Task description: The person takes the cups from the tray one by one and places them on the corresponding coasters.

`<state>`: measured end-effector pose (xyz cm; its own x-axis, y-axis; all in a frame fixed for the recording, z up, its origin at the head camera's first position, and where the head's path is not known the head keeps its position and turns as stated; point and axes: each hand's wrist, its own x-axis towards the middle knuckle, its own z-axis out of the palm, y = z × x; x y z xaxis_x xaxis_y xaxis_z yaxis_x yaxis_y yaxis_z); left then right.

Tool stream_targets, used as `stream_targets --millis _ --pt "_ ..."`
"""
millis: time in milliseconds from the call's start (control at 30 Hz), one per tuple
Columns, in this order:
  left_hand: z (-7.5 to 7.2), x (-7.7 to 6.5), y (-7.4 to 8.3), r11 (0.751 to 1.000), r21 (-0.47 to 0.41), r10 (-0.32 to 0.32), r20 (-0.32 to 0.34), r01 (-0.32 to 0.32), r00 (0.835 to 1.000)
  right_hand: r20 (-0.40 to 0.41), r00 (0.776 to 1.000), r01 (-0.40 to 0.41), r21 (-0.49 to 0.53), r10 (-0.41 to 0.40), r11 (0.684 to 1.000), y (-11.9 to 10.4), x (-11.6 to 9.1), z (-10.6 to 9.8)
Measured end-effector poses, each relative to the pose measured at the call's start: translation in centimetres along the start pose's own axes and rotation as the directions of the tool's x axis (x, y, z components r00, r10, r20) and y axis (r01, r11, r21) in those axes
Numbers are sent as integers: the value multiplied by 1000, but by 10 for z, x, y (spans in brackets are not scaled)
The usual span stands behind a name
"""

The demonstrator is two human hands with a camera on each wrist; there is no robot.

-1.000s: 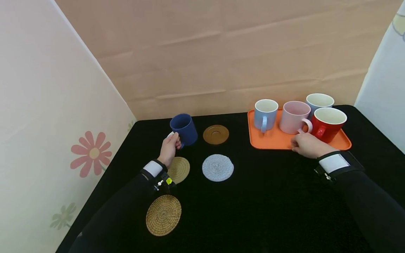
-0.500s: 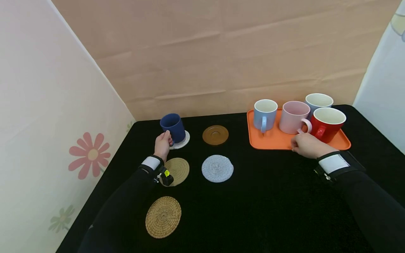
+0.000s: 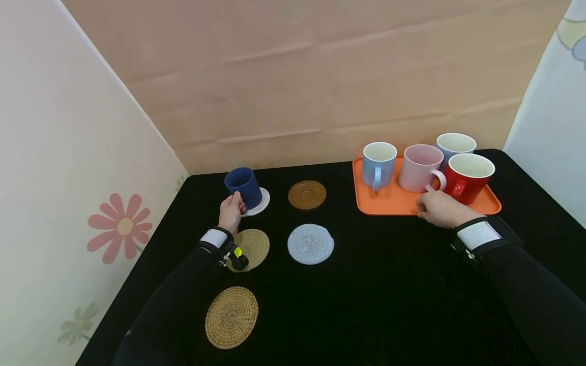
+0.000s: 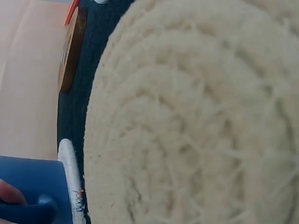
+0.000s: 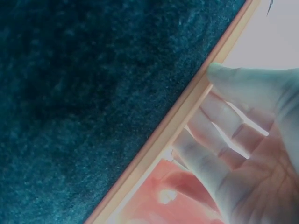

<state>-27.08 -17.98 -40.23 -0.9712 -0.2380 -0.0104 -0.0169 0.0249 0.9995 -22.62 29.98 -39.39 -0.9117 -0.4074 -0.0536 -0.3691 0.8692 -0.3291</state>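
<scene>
My left hand (image 3: 231, 211) grips the handle of a navy blue mug (image 3: 243, 187) at the table's back left. The mug stands upright on a white round coaster (image 3: 263, 202); in the left wrist view, the base of the mug (image 4: 32, 175) meets that coaster (image 4: 70, 172). On the right, my right hand (image 3: 440, 209) pinches the front rim of an orange tray (image 3: 381, 207). Its thumb (image 5: 233, 77) lies on the rim while the fingers reach behind it, in the right wrist view. Just behind this hand is a pink mug (image 3: 418, 170).
Also on the tray are a red mug (image 3: 468, 178) and two light blue mugs, one at the left (image 3: 379, 165) and one behind (image 3: 455, 147). A brown wooden coaster (image 3: 306, 195), a pale blue coaster (image 3: 311, 244), a beige coaster (image 3: 254, 246) and a woven straw coaster (image 3: 231, 317) lie on the black table.
My left hand has moved the navy mug leftward and set it on the white coaster, which was hidden behind the mug. My right hand has stayed at the tray's rim.
</scene>
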Motion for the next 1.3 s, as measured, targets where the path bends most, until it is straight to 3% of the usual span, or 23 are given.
stream_targets --millis 233,667,833,1100,1233,1300 --pt "-2 -1 5 999 9 -44 32 44 999 19 1000 2 -18 -1 1000 -1 1 -4" --pt "5 -5 1 999 28 -22 -64 23 998 27 1000 -12 -27 13 1000 0 4 -6" --pt "7 -5 0 999 33 -13 -73 16 997 29 999 -21 -20 22 1000 0 4 -5" --pt "-1 -3 2 993 105 -59 3 58 998 29 998 -50 -15 51 999 -2 4 -5" --pt "-13 -2 13 973 227 -77 116 49 990 9 999 -49 -20 49 999 -5 5 -5" --pt "-18 -1 19 947 320 -75 172 16 982 2 999 -40 -33 40 999 -4 4 -5"
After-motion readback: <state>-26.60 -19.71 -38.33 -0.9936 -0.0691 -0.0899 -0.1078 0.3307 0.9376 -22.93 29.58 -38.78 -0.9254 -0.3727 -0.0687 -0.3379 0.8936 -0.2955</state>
